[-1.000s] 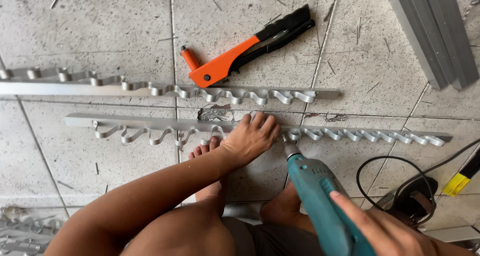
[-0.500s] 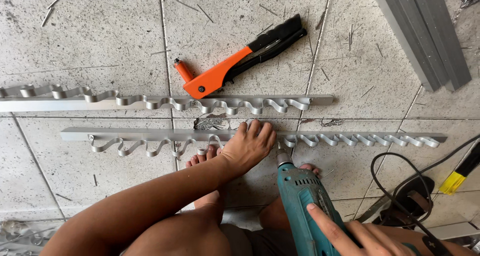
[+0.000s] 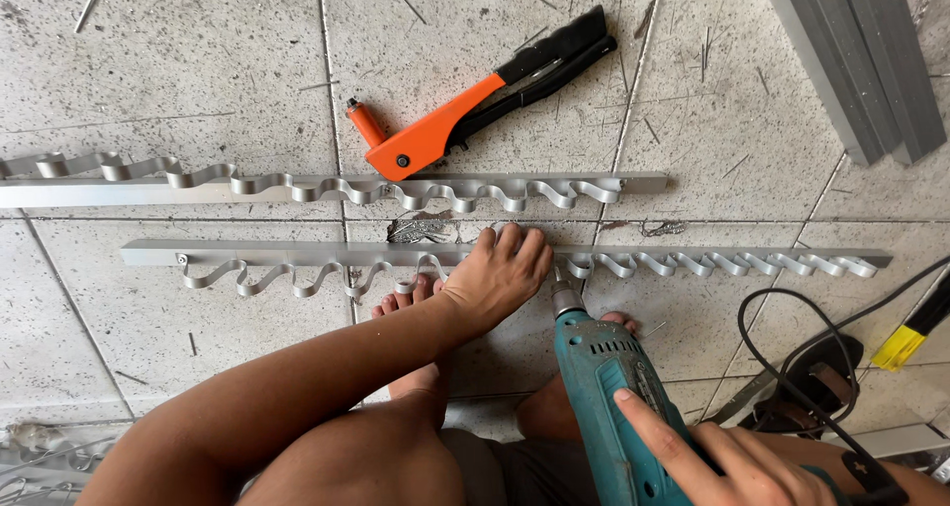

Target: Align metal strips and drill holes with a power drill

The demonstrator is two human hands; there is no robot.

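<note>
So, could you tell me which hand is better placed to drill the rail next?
Probably the right hand: it grips the teal drill, its bit at the near rail. The left hand is pressing that rail down.

Grey tiled floor [image 3: 178, 61] with two wavy aluminium strips [image 3: 327, 187], orange riveter [image 3: 475, 100], metal shavings [image 3: 416, 229].

No packages, labels, signs, screens.

The near aluminium bar [image 3: 297, 254] lies flat and lengthwise on the tiled floor, a silver strip with a wavy scrolled band along its lower edge. It runs parallel to, and just below, a second similar bar [image 3: 327, 187]. The teal electric drill [image 3: 609, 407] is tilted, its bit tip meeting the near aluminium bar around its middle.
</note>
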